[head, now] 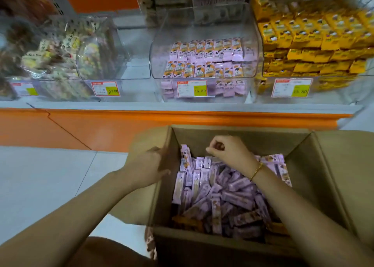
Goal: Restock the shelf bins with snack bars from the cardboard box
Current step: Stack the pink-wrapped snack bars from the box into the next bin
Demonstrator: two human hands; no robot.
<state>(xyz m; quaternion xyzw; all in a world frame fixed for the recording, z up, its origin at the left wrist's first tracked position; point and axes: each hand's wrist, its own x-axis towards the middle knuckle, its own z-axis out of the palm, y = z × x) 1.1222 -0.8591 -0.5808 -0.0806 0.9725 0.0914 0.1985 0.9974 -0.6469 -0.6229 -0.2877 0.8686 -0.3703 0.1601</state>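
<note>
An open cardboard box [315, 165] stands on the floor below the shelf, filled with several purple-wrapped snack bars [226, 193]. My left hand [148, 167] is at the box's left wall with straight fingers, blurred by motion. Above the bars near the box's back, my right hand [228, 152] hovers with curled fingers; nothing shows in its grasp. On the shelf above, a clear plastic bin [159, 50] holds rows of the same purple bars [206, 58].
A clear bin with yellow packets [315, 43] stands right of the purple bin, and a bin of mixed wrapped snacks [60, 58] stands to its left. Price tags [191, 88] hang on the bin fronts. An orange shelf base [121, 122] runs behind the box.
</note>
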